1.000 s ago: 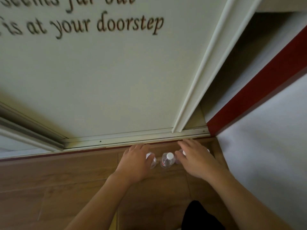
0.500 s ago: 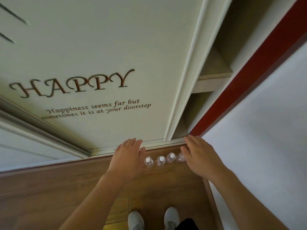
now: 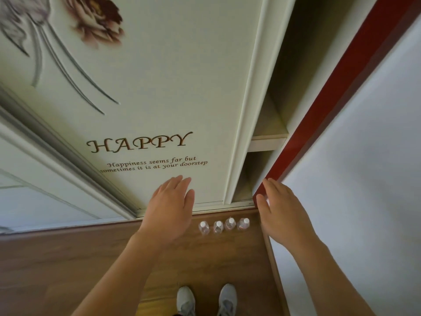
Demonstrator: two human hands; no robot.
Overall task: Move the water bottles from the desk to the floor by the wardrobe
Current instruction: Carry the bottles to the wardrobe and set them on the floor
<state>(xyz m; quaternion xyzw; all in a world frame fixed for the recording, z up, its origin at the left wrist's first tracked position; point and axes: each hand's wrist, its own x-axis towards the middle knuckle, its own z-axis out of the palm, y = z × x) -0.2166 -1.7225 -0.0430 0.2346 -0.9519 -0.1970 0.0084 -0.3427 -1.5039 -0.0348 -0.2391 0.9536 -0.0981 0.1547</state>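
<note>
Several small clear water bottles [image 3: 223, 225] with white caps stand upright in a row on the wooden floor [image 3: 68, 258], right against the base of the wardrobe [image 3: 159, 87]. My left hand [image 3: 169, 208] hovers above and to the left of the row, fingers straight, holding nothing. My right hand [image 3: 281, 210] hovers above and to the right of the row, fingers relaxed and empty. Neither hand touches a bottle.
The wardrobe's sliding door carries a "HAPPY" print; an open shelf section [image 3: 268, 137] shows to its right. A red frame edge [image 3: 319, 106] and white wall [image 3: 364, 156] bound the right side. My grey shoes [image 3: 206, 301] stand on the floor below the bottles.
Both hands have let go of the bottles and risen away from them. The view has pulled up and back, so the whole row and my shoes now show.
</note>
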